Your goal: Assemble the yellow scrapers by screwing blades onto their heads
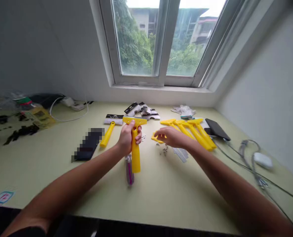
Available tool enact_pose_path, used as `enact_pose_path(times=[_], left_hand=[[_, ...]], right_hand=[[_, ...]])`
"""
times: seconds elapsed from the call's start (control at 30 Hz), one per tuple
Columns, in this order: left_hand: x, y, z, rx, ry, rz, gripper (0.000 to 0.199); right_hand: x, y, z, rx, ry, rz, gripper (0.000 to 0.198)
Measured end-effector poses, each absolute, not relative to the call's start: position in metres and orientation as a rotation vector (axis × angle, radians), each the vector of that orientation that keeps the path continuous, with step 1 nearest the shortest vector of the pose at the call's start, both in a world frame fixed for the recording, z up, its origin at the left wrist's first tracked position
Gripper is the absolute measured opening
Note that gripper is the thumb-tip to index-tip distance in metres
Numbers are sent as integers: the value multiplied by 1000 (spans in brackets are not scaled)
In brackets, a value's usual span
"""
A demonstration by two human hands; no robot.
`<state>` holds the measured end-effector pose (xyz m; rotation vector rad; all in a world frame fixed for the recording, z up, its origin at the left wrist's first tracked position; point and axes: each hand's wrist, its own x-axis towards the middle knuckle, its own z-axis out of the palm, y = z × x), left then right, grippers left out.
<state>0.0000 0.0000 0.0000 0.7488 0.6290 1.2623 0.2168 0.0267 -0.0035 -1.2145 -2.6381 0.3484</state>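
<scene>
My left hand [127,138] is wrapped round a yellow scraper [135,154], held upright with its wide head at the top and a metal strip along the head's upper edge. My right hand [172,136] is low over small yellow plastic plates [158,137], its fingers bent and apart; whether the fingertips touch a plate is hard to see. Just below that hand lie small metal screws [165,150] and flat grey blades [180,154]. White nuts [143,137] are scattered between the hands. Several yellow scrapers [198,133] lie behind the right wrist.
Left of centre are another yellow scraper [108,135] and a dark phone-like slab [89,146]. A purple-cored screwdriver-like tool [129,171] lies in front. Black-and-white packets [142,110] and white gloves [184,111] sit near the window. Cables [247,154] run along the right, beside a white case [263,160].
</scene>
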Motion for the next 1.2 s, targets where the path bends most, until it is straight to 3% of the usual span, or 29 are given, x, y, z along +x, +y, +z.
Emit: enact_pose_path(times=[0.17,0.47,0.73,0.97,1.2], left_hand=[[-1,-9,-14,704,680,1261,25],[4,-20,-21,687,666,1242,31],[9,-18,-28,736,671,1225,32],[21,-21,-24,772,662,1209,31],[36,-34,-19,831,648,1204,30]], right_hand=[[174,46,-15,-1195,-2707,119,22],[167,46,-32,-1077,-2771,42,24],[176,42,-28,-1101,-2692,204,14],[215,33,28,-1170,-2291,473,13],[199,2,47,-972,-2369,427,7]])
